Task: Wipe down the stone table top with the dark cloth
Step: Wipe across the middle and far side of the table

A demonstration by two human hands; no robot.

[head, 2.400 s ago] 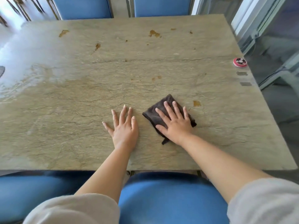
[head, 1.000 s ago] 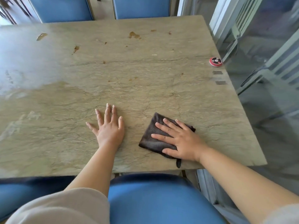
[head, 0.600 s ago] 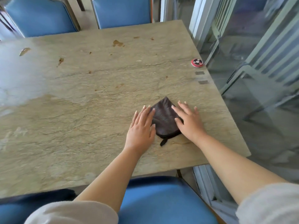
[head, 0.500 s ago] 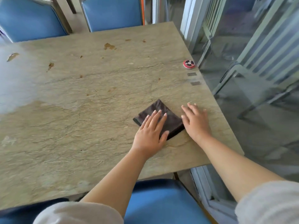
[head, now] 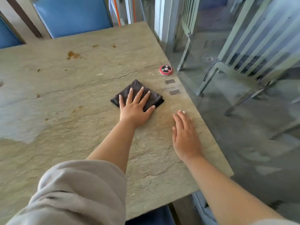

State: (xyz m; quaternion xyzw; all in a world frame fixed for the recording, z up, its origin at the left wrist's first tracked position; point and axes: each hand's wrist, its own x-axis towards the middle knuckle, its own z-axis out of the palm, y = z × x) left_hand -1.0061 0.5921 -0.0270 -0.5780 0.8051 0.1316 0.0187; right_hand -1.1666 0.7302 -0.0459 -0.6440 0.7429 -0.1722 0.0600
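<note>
Left hand (head: 135, 111) flat on dark cloth (head: 138, 95) (near table (head: 81, 127) edge); right hand (head: 185, 135) spread, empty.

head cam, looks fwd/down, close over table (head: 65, 127)

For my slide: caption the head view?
Left hand presses dark cloth flat on stone table; right hand rests beside it.

Showing no readable text, brand or number anywhere. Bearing only small round marks, white, grey and red, on the face of the red call button (head: 166, 70) near the stone table top's (head: 68, 124) right edge; no letters legible there. Lying blank beside it, two grey patches (head: 169, 81).
</note>
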